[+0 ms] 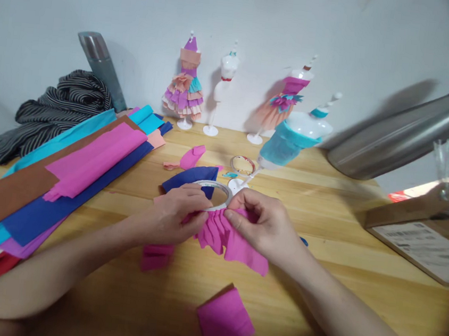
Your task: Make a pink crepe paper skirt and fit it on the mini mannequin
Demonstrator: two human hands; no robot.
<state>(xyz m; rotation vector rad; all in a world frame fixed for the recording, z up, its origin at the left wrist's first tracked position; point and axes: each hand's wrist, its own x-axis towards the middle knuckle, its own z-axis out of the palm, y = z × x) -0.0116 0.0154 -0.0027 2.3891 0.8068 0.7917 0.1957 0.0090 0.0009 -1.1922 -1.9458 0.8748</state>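
Observation:
My left hand (177, 211) and my right hand (262, 223) meet over the middle of the wooden table (316, 284). Both are closed in a pinch on a gathered piece of pink crepe paper (227, 238), which fans out in pleats below my fingers. A roll of clear tape (216, 191) lies just behind my fingertips, and my left fingers touch its rim. A folded pink square (224, 320) lies near the front edge, and another pink scrap (157, 256) sits under my left wrist. A dark blue paper piece (189, 177) lies behind the tape.
Long crepe sheets (58, 182) in pink, blue, brown and teal cover the left side. Small mannequins in paper dresses (185, 86) stand along the wall; a tilted one in a teal dress (289, 143) leans nearer. Striped cloth (54, 110) at far left, cardboard box (422, 231) at right.

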